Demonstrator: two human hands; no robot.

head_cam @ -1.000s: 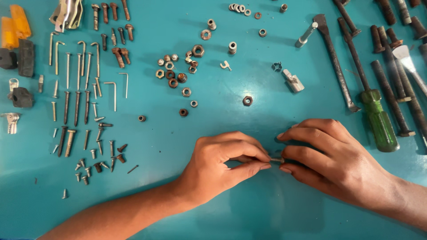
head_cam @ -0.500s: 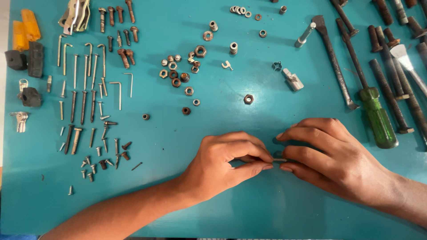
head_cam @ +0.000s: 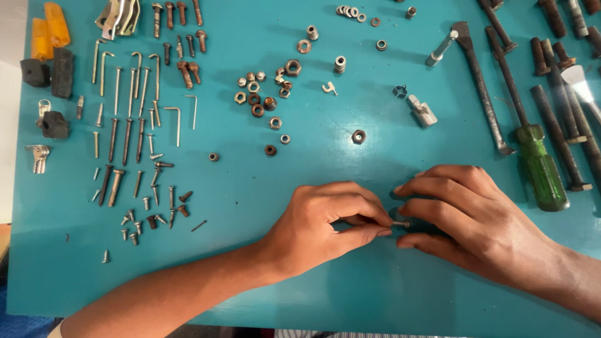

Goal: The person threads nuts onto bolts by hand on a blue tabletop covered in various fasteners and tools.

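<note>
Head view, looking straight down on a teal worktop [head_cam: 300, 275] covered with sorted hardware.

Both hands meet low and right of centre. Left hand [head_cam: 322, 222] comes in from the lower left, forearm lying across the worktop; thumb and forefinger pinch one end of a small metal screw [head_cam: 400, 223]. Right hand [head_cam: 463, 216] comes in from the lower right, fingers curled down over the other end of the same screw. Each grip is narrow and closed on the screw. The screw lies level between the fingertips, just above or on the worktop; which one, I cannot tell. Only a short silver bit of it shows.

Around them:
- A loose cluster of nuts [head_cam: 266, 94] above the left hand, some rusty, some bright, well apart from the hands.
- One dark nut [head_cam: 358, 136] lying alone, above the meeting fingertips.
- Rows of nails and screws [head_cam: 128, 131] along the left side, laid roughly upright in lines, smaller ones lower down.
- Two yellow blocks [head_cam: 49, 28] at the top left corner, black blocks just below them.
- A small key [head_cam: 37, 155] at the left edge.
- A green-handled screwdriver [head_cam: 541, 166] just right of the right hand, near but not touching, handle toward the person.
- Long dark bolts [head_cam: 560, 134] on the far right, beside the screwdriver.
- A row of small washers [head_cam: 349, 11] at the top edge.
</note>
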